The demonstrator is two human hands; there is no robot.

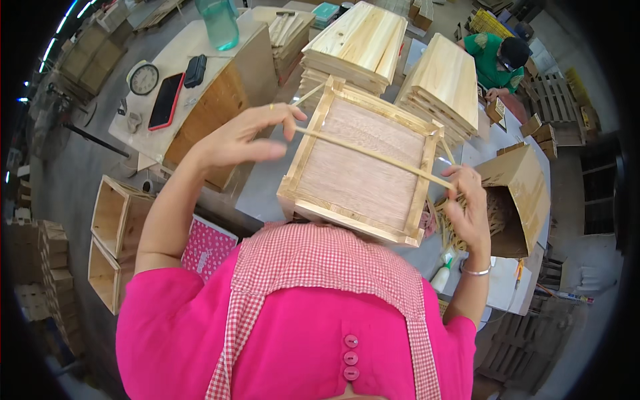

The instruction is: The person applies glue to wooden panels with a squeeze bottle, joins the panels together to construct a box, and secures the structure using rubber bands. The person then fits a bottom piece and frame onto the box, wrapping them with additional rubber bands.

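A square wooden box (400, 117) with raised edges and a flat panel lies on the table in front of me. Across it, slanting down to the right, runs a thin wooden strip (373, 155). The strip's right end is pinched by my right hand (469, 203), which wears a bracelet. My left hand (250, 137) is at the strip's left end, its fingers bent and the slightly blurred thumb apart from them; whether they touch the strip is hard to see. Other thin strips jut out by the box's far-left corner and right corner.
Two stacks of wooden panels (363, 37) stand beyond the box. At right are an open carton (527, 207), loose wooden strips (460, 230) and a white bottle (441, 277). A side table holds a phone (167, 100), clock (143, 79) and green bottle (220, 27). A person (493, 63) works at far right.
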